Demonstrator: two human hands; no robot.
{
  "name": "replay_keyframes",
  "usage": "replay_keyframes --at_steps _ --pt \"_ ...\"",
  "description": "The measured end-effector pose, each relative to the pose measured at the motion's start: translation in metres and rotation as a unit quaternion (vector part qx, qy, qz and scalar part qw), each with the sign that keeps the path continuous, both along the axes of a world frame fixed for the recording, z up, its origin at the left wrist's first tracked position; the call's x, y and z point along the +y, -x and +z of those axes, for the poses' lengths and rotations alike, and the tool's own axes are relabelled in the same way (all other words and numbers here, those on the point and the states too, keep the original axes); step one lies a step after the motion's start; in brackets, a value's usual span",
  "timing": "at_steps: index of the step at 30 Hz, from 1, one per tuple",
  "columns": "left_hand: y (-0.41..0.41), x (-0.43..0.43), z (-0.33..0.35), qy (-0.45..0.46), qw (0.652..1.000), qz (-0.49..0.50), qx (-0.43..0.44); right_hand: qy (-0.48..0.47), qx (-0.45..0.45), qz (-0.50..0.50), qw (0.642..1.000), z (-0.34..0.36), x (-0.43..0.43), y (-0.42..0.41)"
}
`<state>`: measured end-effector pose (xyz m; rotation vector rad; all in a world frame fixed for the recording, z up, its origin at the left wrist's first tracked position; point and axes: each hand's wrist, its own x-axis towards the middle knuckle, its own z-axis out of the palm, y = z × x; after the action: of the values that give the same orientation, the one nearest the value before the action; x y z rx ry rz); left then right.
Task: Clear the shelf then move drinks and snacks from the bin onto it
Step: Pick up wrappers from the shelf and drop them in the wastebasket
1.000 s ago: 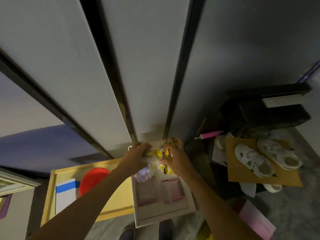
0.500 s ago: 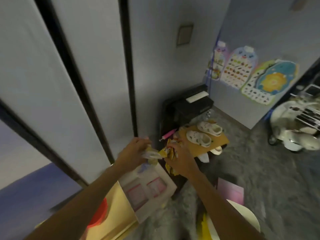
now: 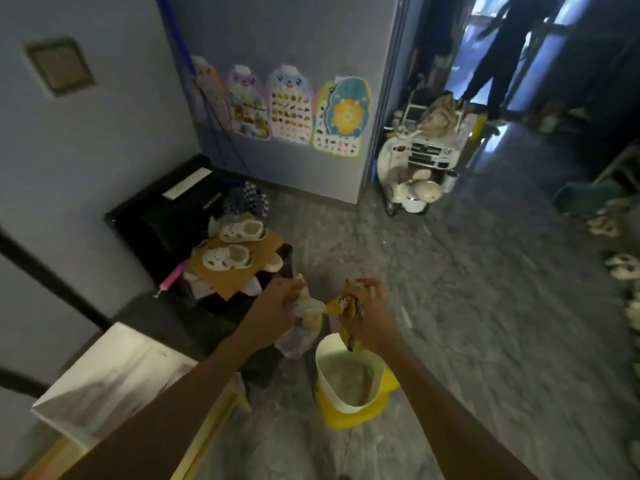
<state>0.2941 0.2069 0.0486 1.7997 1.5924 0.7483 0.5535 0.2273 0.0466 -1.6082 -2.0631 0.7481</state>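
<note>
Holding both hands out over the floor [image 3: 467,306], above and just behind the bin [image 3: 323,372].

Left hand [image 3: 280,303]: fingers curled tight round the neck of a pale, see-through bag [image 3: 301,330]. Bag hangs with its long axis up-down, lower end pointing at the floor just left of the bin's far rim.

Right hand [image 3: 370,313]: fingers clamped on a bunch of yellow snack packets [image 3: 348,308]. Packets hang lengthwise downward, lower tip over the bin's far rim. Print too blurred to read.

Bin: cream wall, open top, upright on a yellow base [image 3: 346,419], near the bottom middle of the floor.

Floor: grey, mottled. A white box [image 3: 104,379] sits at its lower left edge. Against the left wall, a black cabinet [image 3: 162,216]; in front of it, white sandals [image 3: 228,258] on a cardboard sheet [image 3: 221,278]. Picture charts [image 3: 291,105] hang on the far wall. A toy car [image 3: 426,154] stands by the doorway, where a person [image 3: 498,53] stands.
</note>
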Motion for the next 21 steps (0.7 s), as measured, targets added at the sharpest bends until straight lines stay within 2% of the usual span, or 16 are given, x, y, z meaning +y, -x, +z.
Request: replay_keyframes --at_steps 4,8,15,21 --pt "-0.069 0.022 -0.044 0.036 0.999 -0.012 0.006 0.035 0.004 -0.033 0.999 -0.054 0.011 -0.069" --pt "-0.109 0.036 -0.099 0.063 0.998 0.007 -0.029 0.070 0.004 -0.056 0.996 -0.119 0.024 -0.106" --pt "-0.133 0.066 -0.221 0.108 0.994 0.023 0.012 0.109 0.026 -0.066 0.991 -0.253 0.039 -0.106" --pt "-0.129 0.075 -0.372 0.141 0.988 0.024 0.062 0.155 0.018 -0.066 0.985 -0.375 0.039 -0.099"
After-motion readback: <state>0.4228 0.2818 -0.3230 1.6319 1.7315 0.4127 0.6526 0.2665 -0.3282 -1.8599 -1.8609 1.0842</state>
